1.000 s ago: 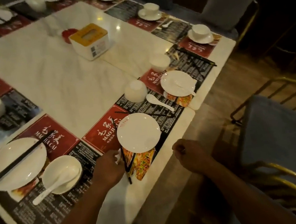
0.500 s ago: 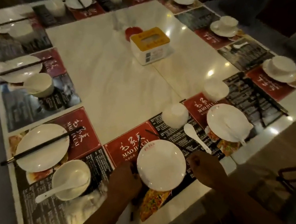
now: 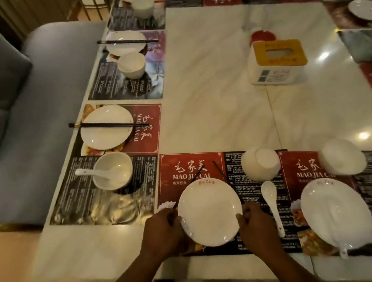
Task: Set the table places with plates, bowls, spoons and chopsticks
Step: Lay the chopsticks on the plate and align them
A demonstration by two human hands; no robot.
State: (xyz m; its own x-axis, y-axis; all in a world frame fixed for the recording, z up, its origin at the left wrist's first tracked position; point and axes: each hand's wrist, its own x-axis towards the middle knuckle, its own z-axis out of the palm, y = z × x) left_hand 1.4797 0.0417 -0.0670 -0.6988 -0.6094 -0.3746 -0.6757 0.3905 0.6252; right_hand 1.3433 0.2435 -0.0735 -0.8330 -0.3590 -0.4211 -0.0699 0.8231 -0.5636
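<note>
Table: white marble-pattern table top (image 3: 206,76), with printed mats along its edges.
Placemat: red-and-black printed paper placemat (image 3: 185,172) at the near edge, directly in front of the person.
Box: white tissue box with a yellow top (image 3: 277,63), near the table centre, well apart from the near place.
Plate: round white ceramic plate (image 3: 209,212), on the near placemat, between the two hands.
Left hand: left hand (image 3: 162,236) is at the plate's left rim with its fingers against the edge. A chopstick end lies just beside them. Whether it is grasping anything cannot be told.
Right hand: right hand (image 3: 254,226) is at the plate's right rim, fingers curled, grasping the rim.
Bowl: white ceramic bowl (image 3: 260,164), upside down on the placemat, beyond and right of the plate.
Spoon: white ceramic soup spoon (image 3: 271,203), lying just right of the plate, bowl end toward the upturned bowl.
Chopsticks: two dark chopsticks (image 3: 219,170), splayed apart, tips showing beyond the plate's far rim. The rest is hidden under the plate.
</note>
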